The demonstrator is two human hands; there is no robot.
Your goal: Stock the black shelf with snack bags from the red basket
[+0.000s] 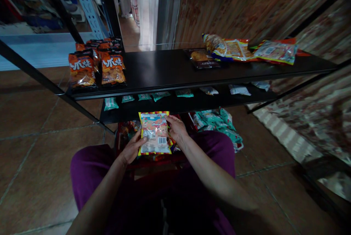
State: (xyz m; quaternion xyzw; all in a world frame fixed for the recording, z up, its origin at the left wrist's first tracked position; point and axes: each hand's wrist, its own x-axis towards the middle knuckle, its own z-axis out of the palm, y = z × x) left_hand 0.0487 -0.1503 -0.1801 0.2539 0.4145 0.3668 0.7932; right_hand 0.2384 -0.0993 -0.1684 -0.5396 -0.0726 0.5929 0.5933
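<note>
Between my hands is a snack bag (155, 132) with red and yellow striped edges, its barcode side facing up. My left hand (134, 146) grips its lower left edge, thumb on top. Higher up, at its right edge, my right hand (177, 128) pinches the bag, fingers partly hidden behind it. Beneath the bag, between my knees, a red basket (153, 162) holds several snack packs, mostly covered from view. Just beyond my hands runs the black shelf (156, 68).
Orange snack bags (113, 67) stand at the shelf's left end. A dark packet (201, 59), a blue and yellow bag (233, 48) and a whitish bag (275, 50) lie at right. Teal packs (184, 93) line the lower shelf. More teal packs (216, 121) are heaped by my right knee.
</note>
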